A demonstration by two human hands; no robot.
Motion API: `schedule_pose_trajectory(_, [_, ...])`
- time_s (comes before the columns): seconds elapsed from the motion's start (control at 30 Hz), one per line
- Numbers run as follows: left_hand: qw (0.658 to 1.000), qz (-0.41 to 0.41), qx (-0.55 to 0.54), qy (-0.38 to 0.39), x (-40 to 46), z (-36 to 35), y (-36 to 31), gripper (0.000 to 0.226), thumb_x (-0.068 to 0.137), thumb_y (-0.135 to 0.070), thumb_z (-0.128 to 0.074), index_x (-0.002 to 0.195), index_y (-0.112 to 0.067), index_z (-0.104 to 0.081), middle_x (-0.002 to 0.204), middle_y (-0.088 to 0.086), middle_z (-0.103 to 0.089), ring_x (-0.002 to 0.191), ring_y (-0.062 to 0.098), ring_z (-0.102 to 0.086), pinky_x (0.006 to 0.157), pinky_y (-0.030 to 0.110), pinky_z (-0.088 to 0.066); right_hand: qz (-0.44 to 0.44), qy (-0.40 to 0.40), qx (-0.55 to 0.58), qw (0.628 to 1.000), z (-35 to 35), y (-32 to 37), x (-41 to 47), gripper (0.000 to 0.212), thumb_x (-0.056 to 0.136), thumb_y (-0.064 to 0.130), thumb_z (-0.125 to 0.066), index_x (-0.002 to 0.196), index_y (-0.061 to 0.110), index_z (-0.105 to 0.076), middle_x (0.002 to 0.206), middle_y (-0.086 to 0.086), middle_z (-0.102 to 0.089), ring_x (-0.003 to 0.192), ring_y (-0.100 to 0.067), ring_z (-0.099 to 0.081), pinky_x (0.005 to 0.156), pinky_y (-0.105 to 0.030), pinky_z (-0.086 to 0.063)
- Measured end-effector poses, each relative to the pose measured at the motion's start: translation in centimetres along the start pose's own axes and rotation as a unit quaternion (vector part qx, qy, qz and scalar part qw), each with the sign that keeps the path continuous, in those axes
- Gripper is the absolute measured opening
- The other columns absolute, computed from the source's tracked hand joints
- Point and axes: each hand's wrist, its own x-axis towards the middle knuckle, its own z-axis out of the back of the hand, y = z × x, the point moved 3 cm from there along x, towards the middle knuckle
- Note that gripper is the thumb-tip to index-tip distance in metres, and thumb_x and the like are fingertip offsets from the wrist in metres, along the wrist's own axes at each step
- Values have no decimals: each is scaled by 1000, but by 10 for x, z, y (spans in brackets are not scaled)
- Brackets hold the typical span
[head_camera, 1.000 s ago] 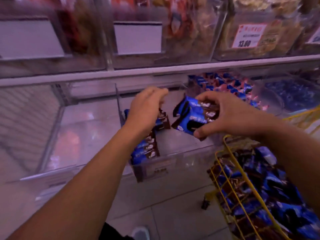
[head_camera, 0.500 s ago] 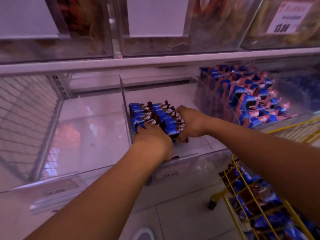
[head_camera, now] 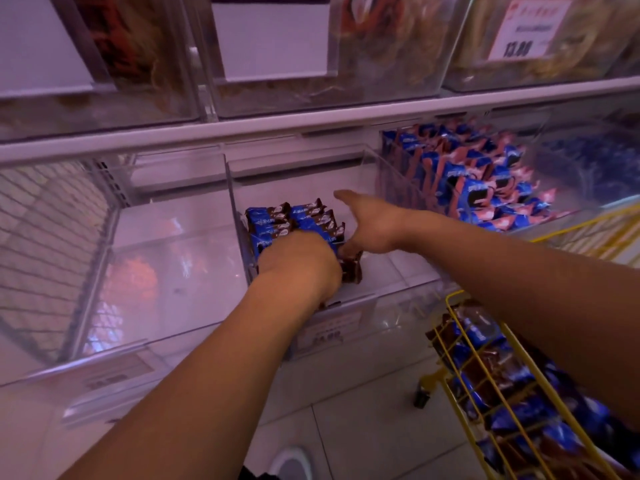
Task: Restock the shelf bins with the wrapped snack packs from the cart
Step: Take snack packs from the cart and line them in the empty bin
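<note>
Since half a second ago the right hand (head_camera: 372,225) has let go of the stacked packs and spread: its thumb now points toward the upper middle of the frame, and its fingers run down against the right side of the pile. The left hand (head_camera: 299,263) remains on the near end of the same pile, knuckles up; its fingertips are hidden, so whether they pinch a pack or only press cannot be told.

The blue-and-brown wrapped snack packs (head_camera: 294,221) stand in a short row at the left of the clear middle bin (head_camera: 398,289), at frame centre, hard against its left wall.

The row fills only part of the bin, with bare floor to its right, so once the hands leave, the packs at the right end could tip over. A dark pack (head_camera: 351,270) already lies askew beside the left hand.

To the right, a neighbouring bin (head_camera: 391,174) holds blue-and-pink packs, and the yellow wire cart (head_camera: 460,358) at lower right carries more stock. The left bin (head_camera: 114,216) looks unfilled. Upper-shelf bins and a price card (head_camera: 526,27) overhang, limiting reach from above.
</note>
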Motion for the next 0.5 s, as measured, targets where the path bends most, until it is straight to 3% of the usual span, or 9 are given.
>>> schedule_pose_trajectory(0.07, [988, -31, -43, -142, -16, 18, -10, 27, 96, -39, -51, 87, -14, -58, 74, 2, -51, 66, 21, -53, 55, 31, -42, 61, -89, -94, 990, 23, 7, -29, 78, 86, 23, -76, 152, 15, -35, 154, -6, -41, 138, -21, -42, 108, -28, -34])
schedule_pose_trajectory(0.13, [953, -124, -93, -261, -31, 29, -28, 34, 95, -42, -48, 76, -15, -59, 70, 6, -59, 63, 27, -57, 54, 33, -44, 132, -177, -152, 963, 45, 0, -73, 39, 90, 32, -70, 127, 19, -65, 124, -1, -67, 108, -13, -64, 92, -28, -47])
schedule_pose_trajectory(0.2, [905, -231, -163, -317, -45, 32, -57, 35, 91, -41, -50, 69, -15, -59, 67, 6, -64, 67, 31, -62, 61, 40, -51, 132, -226, -172, 949, 62, -30, -126, 20, 84, 40, -66, 91, 24, -76, 83, 7, -73, 73, -1, -63, 68, -20, -45])
schedule_pose_trajectory(0.27, [870, -324, -208, -307, -55, 25, -95, 32, 87, -42, -53, 70, -16, -60, 66, 2, -65, 68, 29, -63, 63, 41, -51, 47, -227, -152, 961, 70, -77, -169, 18, 78, 42, -74, 78, 24, -75, 66, 10, -68, 61, 1, -58, 57, -12, -37])
schedule_pose_trajectory(0.3, [864, -369, -207, -275, -60, 16, -118, 30, 85, -43, -54, 73, -17, -61, 69, 0, -66, 70, 28, -63, 64, 41, -51, -21, -191, -144, 971, 69, -107, -185, 21, 76, 40, -81, 84, 22, -75, 71, 7, -69, 62, 0, -58, 57, -13, -37])
schedule_pose_trajectory(0.37, [863, -446, -142, -188, -67, -6, -166, 27, 83, -46, -58, 84, -19, -63, 84, 1, -67, 83, 27, -64, 71, 41, -52, -169, -48, -159, 971, 55, -162, -208, 55, 69, 41, -87, 115, 18, -68, 103, 0, -70, 89, -9, -62, 71, -19, -39])
schedule_pose_trajectory(0.43, [868, -482, -47, -108, -68, -34, -204, 35, 80, -51, -62, 99, -21, -63, 103, 4, -65, 100, 28, -62, 81, 41, -52, -270, 82, -125, 951, 38, -200, -223, 98, 62, 45, -91, 145, 24, -44, 142, -2, -53, 127, -19, -52, 99, -23, -40])
schedule_pose_trajectory(0.5, [880, -472, 42, 2, -64, -63, -228, 59, 73, -59, -69, 120, -25, -57, 122, 5, -59, 113, 28, -58, 91, 42, -50, -301, 144, -121, 935, 27, -223, -226, 126, 56, 50, -92, 157, 30, -19, 161, -1, -29, 145, -21, -33, 116, -33, -31])
